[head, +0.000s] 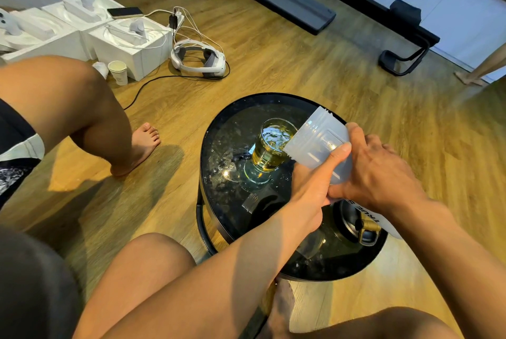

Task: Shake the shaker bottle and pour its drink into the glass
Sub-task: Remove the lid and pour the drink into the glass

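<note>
A translucent white shaker bottle is tipped with its open mouth over the rim of a clear glass. The glass stands on a round black glass table and holds yellow drink, nearly full. My left hand grips the bottle from below, thumb along its side. My right hand holds the bottle's base end from the right. The bottle looks almost empty. A black lid with a gold clasp lies on the table beneath my right wrist, partly hidden.
Water drops and glare cover the table top. Another person's bare leg and foot are to the left. On the floor behind are white boxes, a headset, cables, a paper cup and a black treadmill.
</note>
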`<state>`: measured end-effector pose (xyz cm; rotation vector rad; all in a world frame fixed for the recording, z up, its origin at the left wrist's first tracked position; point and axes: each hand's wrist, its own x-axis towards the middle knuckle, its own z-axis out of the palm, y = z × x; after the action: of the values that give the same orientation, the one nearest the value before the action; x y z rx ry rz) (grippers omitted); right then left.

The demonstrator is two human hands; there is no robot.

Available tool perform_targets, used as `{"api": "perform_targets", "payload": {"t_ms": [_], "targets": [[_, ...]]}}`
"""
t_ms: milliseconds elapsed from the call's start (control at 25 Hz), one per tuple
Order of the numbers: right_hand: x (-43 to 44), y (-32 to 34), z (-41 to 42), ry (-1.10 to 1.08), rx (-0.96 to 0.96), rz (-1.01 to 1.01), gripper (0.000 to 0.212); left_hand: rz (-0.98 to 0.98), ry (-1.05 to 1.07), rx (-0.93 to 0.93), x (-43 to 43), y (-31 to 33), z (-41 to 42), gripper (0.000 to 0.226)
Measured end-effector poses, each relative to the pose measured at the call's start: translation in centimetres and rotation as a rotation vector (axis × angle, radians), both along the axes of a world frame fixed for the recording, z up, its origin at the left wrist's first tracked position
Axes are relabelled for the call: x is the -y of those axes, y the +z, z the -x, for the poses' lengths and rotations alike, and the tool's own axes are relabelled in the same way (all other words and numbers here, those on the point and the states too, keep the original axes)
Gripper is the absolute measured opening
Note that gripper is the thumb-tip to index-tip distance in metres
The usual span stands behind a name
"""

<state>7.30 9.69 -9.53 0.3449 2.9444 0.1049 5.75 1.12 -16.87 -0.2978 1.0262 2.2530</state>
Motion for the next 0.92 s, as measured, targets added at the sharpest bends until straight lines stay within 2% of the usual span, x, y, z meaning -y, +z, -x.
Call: {"api": "perform_targets", "payload": {"t_ms": [400, 520, 680, 800, 920], "targets": [[0.0, -0.1, -0.1, 0.007, -0.011, 0.008, 0.113, 0.025, -0.014, -0.004, 0.1, 0.1, -0.1, 0.047], [-0.2, -0.4, -0.2, -0.001, -0.028, 0.039, 0.116, 0.046, -0.016, -0.065, 0.2, -0.1, -0.2, 0.038], [-0.4, -0.8, -0.6, -0.006, -0.088, 0.088, 0.117, 0.158, 0.007, -0.212, 0.8, -0.1, 0.0, 0.053], [-0.8, -0.9, -0.9, -0.007, -0.210, 0.308, 0.102, 0.261, 0.034, -0.333, 1.6, 0.2, 0.5, 0.067], [-1.3, -0.9, -1.3, -0.036, -0.346, 0.598, 0.093, 0.462, 0.015, -0.554, 2.7, 0.8, 1.3, 0.076]]}}
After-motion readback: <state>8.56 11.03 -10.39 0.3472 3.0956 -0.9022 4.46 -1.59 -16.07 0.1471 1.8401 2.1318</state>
